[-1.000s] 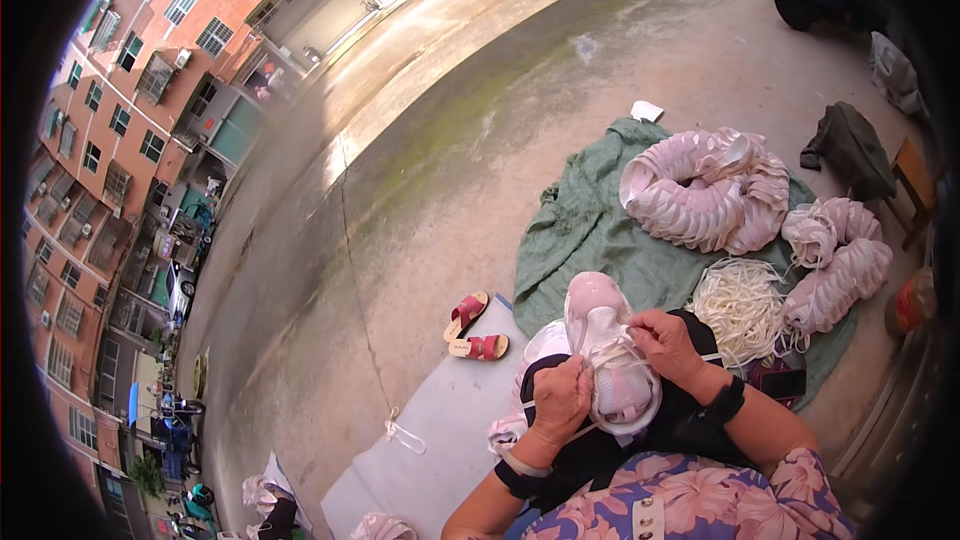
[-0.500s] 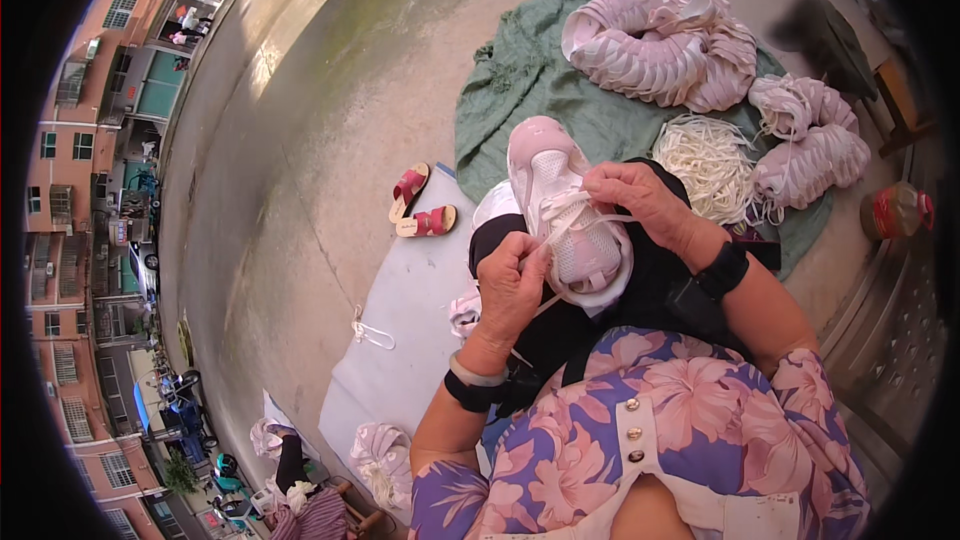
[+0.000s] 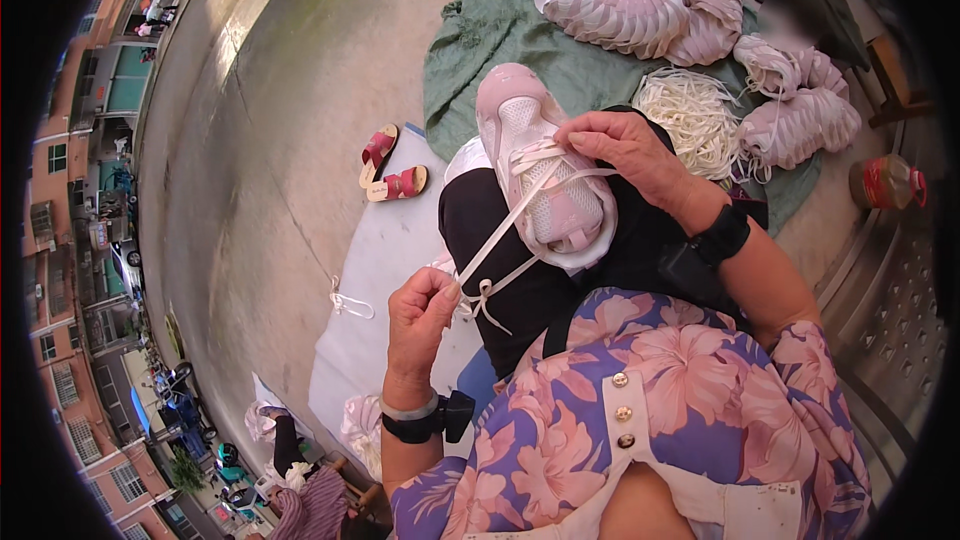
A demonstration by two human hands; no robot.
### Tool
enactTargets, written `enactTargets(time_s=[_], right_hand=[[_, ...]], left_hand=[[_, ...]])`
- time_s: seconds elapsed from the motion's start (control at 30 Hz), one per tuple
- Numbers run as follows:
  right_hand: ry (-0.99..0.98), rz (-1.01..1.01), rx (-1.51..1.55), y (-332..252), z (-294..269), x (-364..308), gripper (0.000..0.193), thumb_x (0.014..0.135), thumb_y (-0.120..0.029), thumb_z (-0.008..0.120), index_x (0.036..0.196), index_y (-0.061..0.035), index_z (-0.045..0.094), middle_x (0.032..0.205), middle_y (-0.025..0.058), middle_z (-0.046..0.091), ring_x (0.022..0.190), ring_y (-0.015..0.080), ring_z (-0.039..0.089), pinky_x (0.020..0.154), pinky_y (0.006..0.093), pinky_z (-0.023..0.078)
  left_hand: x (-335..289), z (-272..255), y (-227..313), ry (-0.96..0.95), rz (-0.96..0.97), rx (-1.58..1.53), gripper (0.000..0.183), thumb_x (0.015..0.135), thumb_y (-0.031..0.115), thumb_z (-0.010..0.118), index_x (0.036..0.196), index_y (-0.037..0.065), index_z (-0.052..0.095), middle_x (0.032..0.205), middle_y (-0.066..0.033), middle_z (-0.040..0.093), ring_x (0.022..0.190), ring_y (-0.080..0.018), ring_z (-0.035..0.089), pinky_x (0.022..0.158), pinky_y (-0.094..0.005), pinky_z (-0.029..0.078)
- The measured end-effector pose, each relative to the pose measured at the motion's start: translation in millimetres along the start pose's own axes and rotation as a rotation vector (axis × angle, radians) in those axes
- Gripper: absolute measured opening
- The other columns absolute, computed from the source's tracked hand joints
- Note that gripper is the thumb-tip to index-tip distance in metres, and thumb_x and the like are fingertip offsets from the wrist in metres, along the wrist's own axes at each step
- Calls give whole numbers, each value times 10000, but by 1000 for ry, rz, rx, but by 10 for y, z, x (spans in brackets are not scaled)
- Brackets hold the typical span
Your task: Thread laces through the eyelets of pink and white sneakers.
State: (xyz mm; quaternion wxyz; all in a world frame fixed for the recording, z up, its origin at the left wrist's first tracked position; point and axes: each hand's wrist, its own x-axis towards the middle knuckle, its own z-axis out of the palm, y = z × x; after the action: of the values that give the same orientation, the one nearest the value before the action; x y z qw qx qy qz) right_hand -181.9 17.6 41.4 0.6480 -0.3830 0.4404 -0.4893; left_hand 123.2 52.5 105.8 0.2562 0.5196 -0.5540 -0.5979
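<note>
Head view: pale pink shoe (image 3: 528,88), white mesh (image 3: 520,116). Left hand (image 3: 418,315) pinches taut white lace (image 3: 504,225); right hand (image 3: 637,155) pinches beside eyelets

Open-air paved yard or lane beside apartment-style housing — an outdoor spot for shoe handwork. Ground: bare concrete (image 3: 280,170), a sunlit strip at upper left. Along the left: orange building fronts (image 3: 60,130), multi-storey, with barred windows (image 3: 128,482) and a teal shutter (image 3: 130,80); before them, a white car (image 3: 128,270) and small vehicles (image 3: 182,415). Spread on the concrete: one green cloth (image 3: 480,50), one pale sheet (image 3: 385,260). Upon the cloth — bundles of pink-and-white shoe pieces (image 3: 640,2), one heap of white laces (image 3: 690,125). On a black-trousered lap (image 3: 490,215): one pink-and-white shoe (image 3: 550,180).
</note>
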Motion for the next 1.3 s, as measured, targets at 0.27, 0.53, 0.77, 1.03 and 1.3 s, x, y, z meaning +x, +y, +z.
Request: enactTargets(time_s=[0.27, 0.53, 0.77, 1.03, 1.3], right_hand=[[31, -563, -1068, -124, -142, -300, 177, 775, -145, 656, 917, -46, 619, 733, 102, 593, 669, 263, 597, 609, 323, 474], [-9, -783, -1370, -344, -440, -458, 174, 746, -168, 676, 859, -102, 562, 607, 47, 471, 541, 250, 541, 458, 361, 418], [-22, -844, -1568, -229, -685, -487, 160, 764, -125, 643, 911, -104, 584, 608, 41, 469, 532, 226, 545, 449, 350, 419], [-62, -146, -984, -136, -1213, -447, 134, 849, -147, 579, 778, -33, 576, 651, 101, 572, 568, 260, 560, 492, 312, 423], [251, -429, -1373, 11, -1479, -461, 243, 758, -42, 591, 1001, -34, 594, 959, 142, 599, 892, 333, 580, 780, 388, 465]], left_hand=[[191, -53, -15, 36, 153, 171, 133, 830, 35, 639, 938, 8, 566, 713, 28, 555, 596, -38, 470, 536, -175, 363], [312, -209, 40, 161, 743, 941, 221, 780, 5, 652, 992, 41, 601, 648, -109, 544, 531, -251, 538, 486, -314, 427], [244, -448, -253, 230, 766, 1117, 221, 790, 31, 647, 1001, 63, 591, 630, -104, 525, 527, -279, 529, 462, -361, 398], [63, -1067, -914, 466, 502, 1021, 97, 884, 108, 585, 932, 28, 611, 703, -137, 596, 562, -270, 563, 511, -318, 437], [-237, -1650, -1465, 634, 149, 796, 162, 922, 147, 537, 896, 1, 601, 618, -35, 475, 570, -99, 441, 531, -264, 399]])
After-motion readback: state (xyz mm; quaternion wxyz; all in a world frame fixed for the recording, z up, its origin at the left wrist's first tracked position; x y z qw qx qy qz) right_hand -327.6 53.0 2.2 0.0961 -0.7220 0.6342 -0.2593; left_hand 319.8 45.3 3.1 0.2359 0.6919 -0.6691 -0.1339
